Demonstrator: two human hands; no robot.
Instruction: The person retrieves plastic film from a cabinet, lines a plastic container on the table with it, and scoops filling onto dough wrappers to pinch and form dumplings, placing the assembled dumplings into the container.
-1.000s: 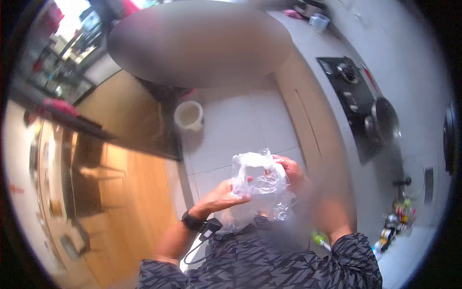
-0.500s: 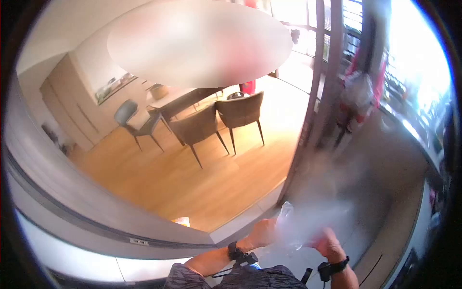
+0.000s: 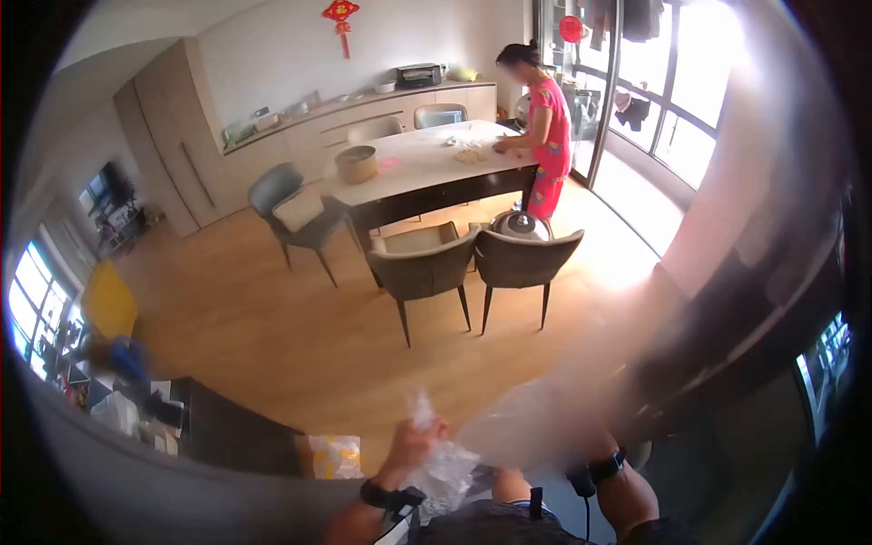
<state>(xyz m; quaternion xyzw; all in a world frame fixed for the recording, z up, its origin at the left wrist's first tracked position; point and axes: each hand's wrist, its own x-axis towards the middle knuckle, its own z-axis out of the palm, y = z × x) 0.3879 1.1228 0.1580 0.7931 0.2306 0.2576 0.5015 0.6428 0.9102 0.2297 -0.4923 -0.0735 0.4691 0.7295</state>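
A crumpled clear plastic bag [image 3: 445,472] hangs at the bottom centre of the view. My left hand [image 3: 416,447] is closed around its gathered part, with a tuft sticking up above the fingers. My right hand [image 3: 592,445] is at the lower right, beside a blurred, pale stretch of plastic; its fingers are smeared by motion and mostly hidden. Both wrists wear dark straps.
A person in red [image 3: 551,123] stands at a white dining table [image 3: 409,182] holding a round container [image 3: 356,165] and small pale pieces. Dark chairs [image 3: 425,272] stand around it. A white and yellow package [image 3: 334,457] lies at the lower left.
The view has swung from the kitchen with the stove to the dining room. The bag, earlier spread open between both hands, is now bunched in my left hand. My hands are farther apart.
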